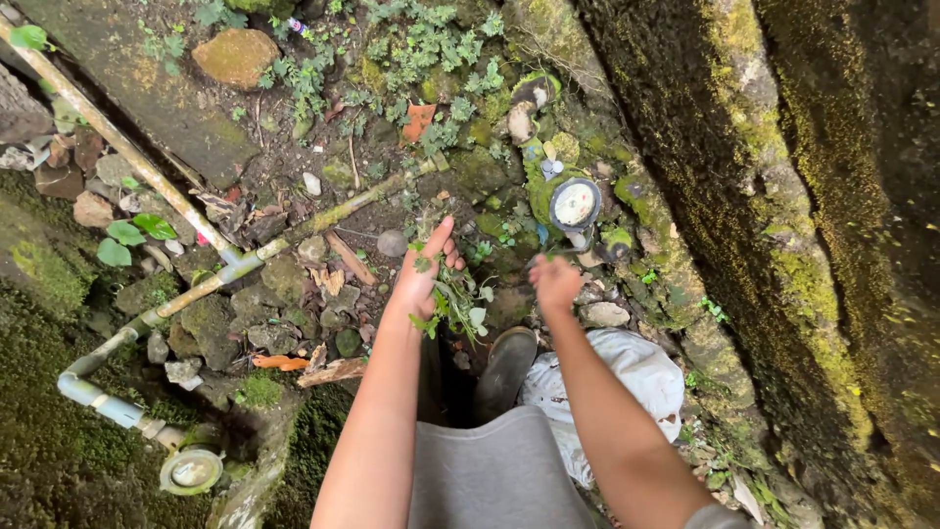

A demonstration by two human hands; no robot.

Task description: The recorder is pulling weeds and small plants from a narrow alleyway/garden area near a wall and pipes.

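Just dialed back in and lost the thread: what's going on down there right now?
A person stands over mossy, stony ground beside a moss-covered wall. The left hand holds a bunch of pulled green weeds. The right hand is closed, low beside a round water meter overgrown with moss; whether it grips anything cannot be told. A white sack lies by a rubber boot. A pipe crosses the ground at left.

wall (783, 196): rough stone, matt, moss-coated | pipe (245, 263): smooth plastic, grimy, mossy | meter (575, 204): glossy glass face, metal body under moss | boot (506, 367): matt rubber, muddy | sack (636, 372): white woven cloth, dirty | weeds (455, 299) in left hand (423, 279): soft leafy, matt
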